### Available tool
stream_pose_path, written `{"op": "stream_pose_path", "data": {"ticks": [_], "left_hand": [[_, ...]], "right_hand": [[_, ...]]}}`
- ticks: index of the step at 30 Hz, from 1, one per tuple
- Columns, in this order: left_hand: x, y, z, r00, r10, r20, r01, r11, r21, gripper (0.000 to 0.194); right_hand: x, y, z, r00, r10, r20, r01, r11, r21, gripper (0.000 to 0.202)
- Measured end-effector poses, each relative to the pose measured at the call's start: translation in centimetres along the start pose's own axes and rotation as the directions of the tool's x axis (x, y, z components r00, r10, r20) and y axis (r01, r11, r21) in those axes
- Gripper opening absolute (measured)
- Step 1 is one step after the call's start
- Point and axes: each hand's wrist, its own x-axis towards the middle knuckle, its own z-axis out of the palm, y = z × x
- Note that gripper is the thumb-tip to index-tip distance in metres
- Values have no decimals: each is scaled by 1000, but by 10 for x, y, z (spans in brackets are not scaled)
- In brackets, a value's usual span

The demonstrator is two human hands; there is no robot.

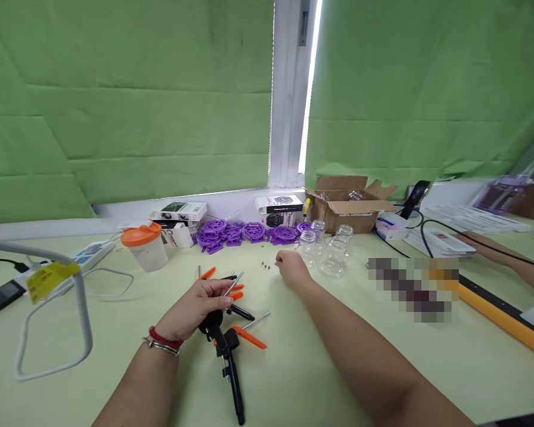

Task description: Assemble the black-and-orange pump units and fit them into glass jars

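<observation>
My left hand (202, 305) is closed around a black tool (225, 341) with a metal rod, at the lower middle of the table. Beside and under it lie more black tools with orange levers (251, 337) and thin metal rods. My right hand (291, 268) is closed over the table, just right of several tiny brown pieces (266, 265); whatever its fingers hold is hidden. Clear glass jars (333, 258) stand right next to that hand. Behind both hands runs a row of purple plastic wheel-like parts (253, 231).
A cup with an orange lid (145, 246) and a power strip (91, 255) are at left, near a grey bent frame (86, 320). Behind stand small boxes (279, 204) and an open cardboard box (349, 207). An orange-and-black bar (502, 314) and another person's arm (507, 261) are at right.
</observation>
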Motion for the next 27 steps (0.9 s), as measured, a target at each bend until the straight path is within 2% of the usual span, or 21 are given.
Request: {"op": "stream_pose_path", "data": {"ticks": [3, 8, 15, 20, 27], "left_hand": [[0, 0, -1, 1000, 10, -19, -10, 1000, -11, 38], [4, -7, -1, 1000, -3, -11, 3, 999, -48, 38], [5, -14, -3, 1000, 5, 16, -4, 998, -56, 37], [5, -11, -3, 1000, 3, 16, -2, 999, -40, 39], [5, -10, -1, 999, 1, 37, 1, 998, -62, 39]], "right_hand": [[3, 9, 9, 999, 2, 36, 1, 995, -97, 9], [11, 10, 21, 997, -24, 76, 36, 987, -159, 17], [14, 12, 21, 989, -101, 105, 111, 989, -99, 28], [12, 20, 18, 988, -81, 131, 89, 994, -58, 29], [19, 13, 30, 997, -43, 62, 48, 996, -75, 20]]}}
